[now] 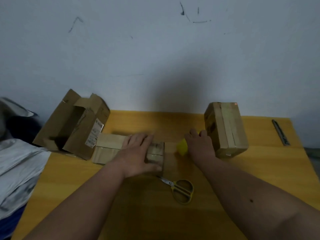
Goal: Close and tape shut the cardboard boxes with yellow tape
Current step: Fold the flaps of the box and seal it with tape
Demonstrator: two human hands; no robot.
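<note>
- The left hand [138,149] is lying flat, fingers straight, pressing on the low cardboard box [110,148] at table centre.
- The right hand [199,144] is reaching over the yellow tape [181,146] at the box's 3 o'clock; its grip is hidden, I cannot tell.
- Scissors [180,189] are lying at 5 o'clock.
- An open box [72,123] is sitting at 10 o'clock, a taped box [225,129] at 2 o'clock.

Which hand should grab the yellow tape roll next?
Probably right. The right hand already rests against the yellow tape roll, while the left hand presses flat on the low brown cardboard box.
</note>
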